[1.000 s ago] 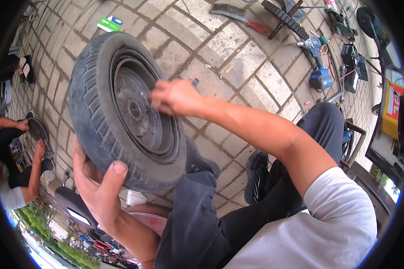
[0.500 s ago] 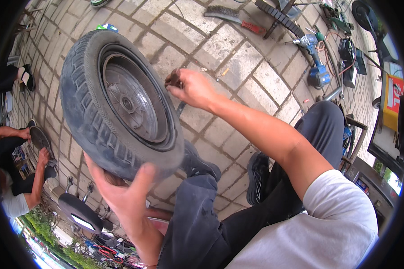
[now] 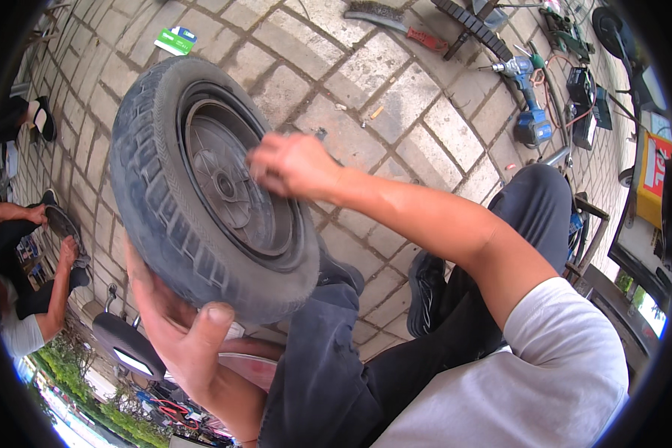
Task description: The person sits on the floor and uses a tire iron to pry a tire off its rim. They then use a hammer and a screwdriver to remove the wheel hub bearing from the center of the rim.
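wheel (image 3: 218, 187) is held tilted just left of the left leg (image 3: 317, 332), over the paving (image 3: 336, 134), with its hollow side turned toward the right hand (image 3: 295, 166); whether the ground is touched by it cannot be told. from below, the tyre (image 3: 153, 179) is supported by the left hand (image 3: 178, 340), which is spread wide. the right hand is curled at the rim (image 3: 276, 239); it is blurred, so whether anything is pinched in it cannot be told.

as far as is shown, the tyre is fitted around the rim, but whether it is fully seated cannot be made out. the hub (image 3: 225, 185) is left uncovered, and the wheel is not mounted on anything. work at the rim is judged to be under way and unfinished; how much is left cannot be read.

on the paving beyond, a red-handled brush (image 3: 393, 25) and a blue drill (image 3: 528, 93) are seen well apart from the wheel, and a green packet (image 3: 175, 42) is seen near the tyre's top. at far left, a round thing (image 3: 61, 224) is held by a co-worker (image 3: 46, 317). part of the rim is hidden by the right hand, and the tyre's lower edge is crowded by the left leg.
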`<state>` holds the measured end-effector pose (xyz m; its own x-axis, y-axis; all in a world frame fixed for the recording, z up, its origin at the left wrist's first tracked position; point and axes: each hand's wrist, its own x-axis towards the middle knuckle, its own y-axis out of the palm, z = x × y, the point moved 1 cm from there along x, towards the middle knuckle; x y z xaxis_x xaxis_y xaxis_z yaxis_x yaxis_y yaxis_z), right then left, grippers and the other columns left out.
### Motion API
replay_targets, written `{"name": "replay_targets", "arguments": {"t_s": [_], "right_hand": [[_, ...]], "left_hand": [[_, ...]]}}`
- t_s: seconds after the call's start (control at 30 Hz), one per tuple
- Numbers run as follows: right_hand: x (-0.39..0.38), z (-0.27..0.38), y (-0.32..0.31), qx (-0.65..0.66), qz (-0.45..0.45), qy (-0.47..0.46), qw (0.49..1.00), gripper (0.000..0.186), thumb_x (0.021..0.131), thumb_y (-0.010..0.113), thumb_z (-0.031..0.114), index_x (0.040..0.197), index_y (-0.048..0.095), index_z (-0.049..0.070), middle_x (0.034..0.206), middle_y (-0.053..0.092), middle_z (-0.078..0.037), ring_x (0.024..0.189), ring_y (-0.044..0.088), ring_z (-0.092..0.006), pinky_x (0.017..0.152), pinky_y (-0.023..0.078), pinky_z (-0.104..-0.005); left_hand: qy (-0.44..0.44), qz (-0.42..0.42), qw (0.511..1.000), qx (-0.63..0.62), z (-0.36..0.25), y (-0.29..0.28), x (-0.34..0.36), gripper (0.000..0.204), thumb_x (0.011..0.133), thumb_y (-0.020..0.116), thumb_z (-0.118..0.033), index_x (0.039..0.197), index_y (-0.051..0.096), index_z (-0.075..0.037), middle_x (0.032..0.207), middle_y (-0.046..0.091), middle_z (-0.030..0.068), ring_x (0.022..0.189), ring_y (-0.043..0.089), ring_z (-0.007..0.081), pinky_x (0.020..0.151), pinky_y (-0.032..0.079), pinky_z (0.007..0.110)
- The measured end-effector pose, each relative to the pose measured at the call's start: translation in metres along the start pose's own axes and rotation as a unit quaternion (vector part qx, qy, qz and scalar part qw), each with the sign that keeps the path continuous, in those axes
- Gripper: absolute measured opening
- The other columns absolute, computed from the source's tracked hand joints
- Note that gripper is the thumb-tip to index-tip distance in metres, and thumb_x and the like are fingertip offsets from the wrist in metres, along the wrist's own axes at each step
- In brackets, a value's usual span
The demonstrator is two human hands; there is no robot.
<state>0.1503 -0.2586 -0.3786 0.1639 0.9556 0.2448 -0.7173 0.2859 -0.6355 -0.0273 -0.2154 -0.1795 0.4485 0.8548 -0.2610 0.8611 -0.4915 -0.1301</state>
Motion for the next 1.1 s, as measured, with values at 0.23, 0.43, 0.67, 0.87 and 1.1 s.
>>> {"name": "replay_targets", "arguments": {"t_s": [0.23, 0.43, 0.67, 0.87, 1.1], "right_hand": [[0.024, -0.032, 0.000, 0.053, -0.126, 0.126, 0.983, 0.017, 0.080, 0.067, 0.019, 0.095, 0.067, 0.011, 0.084, 0.064, -0.010, 0.073, 0.065, -0.0317, 0.064, 0.053, -0.0416], [0.044, -0.021, 0.018, 0.059, -0.004, 0.037, 0.998, 0.021, 0.080, 0.068, 0.018, 0.099, 0.066, 0.008, 0.088, 0.066, -0.011, 0.080, 0.066, -0.0302, 0.069, 0.054, -0.0388], [0.076, -0.010, -0.025, -0.103, 0.244, 0.103, 0.959, 0.020, 0.074, 0.065, 0.024, 0.090, 0.068, 0.012, 0.080, 0.068, -0.012, 0.078, 0.065, -0.0347, 0.068, 0.051, -0.0457], [0.070, -0.024, 0.003, 0.022, 0.119, -0.024, 0.992, 0.019, 0.077, 0.067, 0.025, 0.092, 0.067, 0.014, 0.086, 0.068, -0.007, 0.082, 0.065, -0.0321, 0.070, 0.052, -0.0444], [0.076, -0.016, -0.042, -0.134, 0.415, 0.138, 0.889, 0.025, 0.076, 0.066, 0.028, 0.095, 0.070, 0.013, 0.089, 0.070, -0.014, 0.086, 0.067, -0.0332, 0.074, 0.053, -0.0451]], "left_hand": [[0.027, -0.025, 0.999, 0.035, 0.007, 0.003, 0.005, 0.100, 0.073, 0.080, -0.034, 0.146, 0.026, 0.007, 0.141, 0.042, 0.0185, 0.130, 0.043, 0.0264, 0.111, 0.028, 0.036], [0.026, -0.013, 0.999, 0.026, 0.003, 0.007, 0.012, 0.100, 0.073, 0.081, -0.034, 0.146, 0.026, 0.007, 0.141, 0.042, 0.0185, 0.130, 0.043, 0.0276, 0.111, 0.028, 0.037], [0.019, -0.024, 0.999, 0.027, 0.006, -0.001, 0.011, 0.102, 0.071, 0.080, -0.032, 0.146, 0.024, 0.008, 0.141, 0.041, 0.0203, 0.129, 0.043, 0.0286, 0.109, 0.030, 0.038], [0.025, -0.001, 0.999, 0.019, 0.001, 0.003, 0.016, 0.101, 0.072, 0.080, -0.036, 0.145, 0.027, 0.008, 0.141, 0.042, 0.0187, 0.130, 0.043, 0.0278, 0.111, 0.028, 0.037], [0.014, -0.019, 0.999, 0.023, 0.007, -0.003, 0.012, 0.102, 0.071, 0.081, -0.036, 0.145, 0.026, 0.008, 0.141, 0.042, 0.0186, 0.130, 0.042, 0.0272, 0.111, 0.028, 0.037]]}}
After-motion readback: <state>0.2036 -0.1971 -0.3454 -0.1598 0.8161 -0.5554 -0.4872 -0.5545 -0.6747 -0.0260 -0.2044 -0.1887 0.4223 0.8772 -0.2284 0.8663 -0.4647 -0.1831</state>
